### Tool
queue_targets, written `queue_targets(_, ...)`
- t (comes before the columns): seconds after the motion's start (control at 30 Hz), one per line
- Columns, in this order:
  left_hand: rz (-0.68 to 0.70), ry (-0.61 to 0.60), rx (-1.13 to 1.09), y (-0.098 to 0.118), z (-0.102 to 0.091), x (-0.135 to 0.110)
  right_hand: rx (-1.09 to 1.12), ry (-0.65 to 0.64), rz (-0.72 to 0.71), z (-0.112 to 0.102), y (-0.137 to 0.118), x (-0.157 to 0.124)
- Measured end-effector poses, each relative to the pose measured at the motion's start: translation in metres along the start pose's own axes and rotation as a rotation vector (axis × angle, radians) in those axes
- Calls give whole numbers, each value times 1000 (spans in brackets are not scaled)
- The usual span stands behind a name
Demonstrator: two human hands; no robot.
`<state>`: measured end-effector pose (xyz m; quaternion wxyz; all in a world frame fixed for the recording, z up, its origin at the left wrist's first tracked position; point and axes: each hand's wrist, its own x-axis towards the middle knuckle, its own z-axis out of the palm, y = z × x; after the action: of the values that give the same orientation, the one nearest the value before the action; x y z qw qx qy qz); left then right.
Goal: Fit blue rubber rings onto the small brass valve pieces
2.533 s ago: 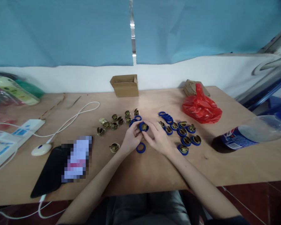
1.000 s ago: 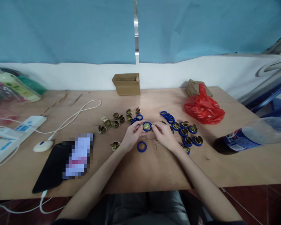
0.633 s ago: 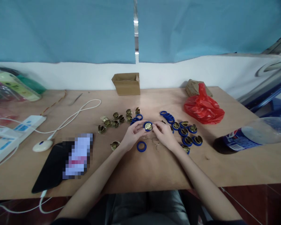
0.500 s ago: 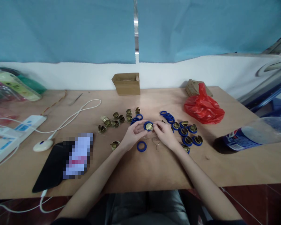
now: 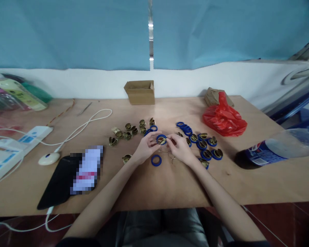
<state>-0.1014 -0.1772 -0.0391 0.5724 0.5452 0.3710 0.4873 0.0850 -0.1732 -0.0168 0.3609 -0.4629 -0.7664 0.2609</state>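
My left hand (image 5: 144, 150) and my right hand (image 5: 180, 148) meet over the middle of the wooden table (image 5: 154, 185). Both pinch one brass disc ringed in blue (image 5: 161, 139) between their fingertips, just above the tabletop. A loose blue ring (image 5: 156, 160) lies below it, between my wrists. Bare brass pieces (image 5: 127, 133) are scattered to the left. Brass pieces fitted with blue rings (image 5: 206, 149) sit in rows to the right, behind them a small pile of blue rings (image 5: 184, 128).
A cardboard box (image 5: 139, 92) stands at the back wall. A red plastic bag (image 5: 224, 118) lies back right, a cola bottle (image 5: 275, 147) on its side far right. A phone (image 5: 67, 175), a white mouse (image 5: 49, 158) and a power strip (image 5: 20, 142) are on the left.
My hands stay together on the ringed brass piece, which has shifted slightly right and turned between my fingers. The view has drifted a little.
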Motion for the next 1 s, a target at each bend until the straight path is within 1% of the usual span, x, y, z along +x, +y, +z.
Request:
queue_targets(0.13, -17, -10, -3, -5, -1, 1, -34, 8, -29, 2, 2, -1)
queue_targets(0.27, 26, 3, 5, -9, 0, 3, -45, 22, -28, 2, 4, 0)
queue_targets(0.47, 31, -5, -9, -8, 3, 3, -63, 68, -42, -2, 3, 1)
queue_targets(0.67, 105, 93, 136, -6, 4, 3, -82, 49, -66, -1, 1, 0)
queue_targets(0.9, 173, 113, 227, -4, 7, 2, -130, 73, -133, 2, 0, -4)
queue_targets(1.0, 165, 111, 233, -5, 8, 2, -161, 85, -118, 4, 1, -6)
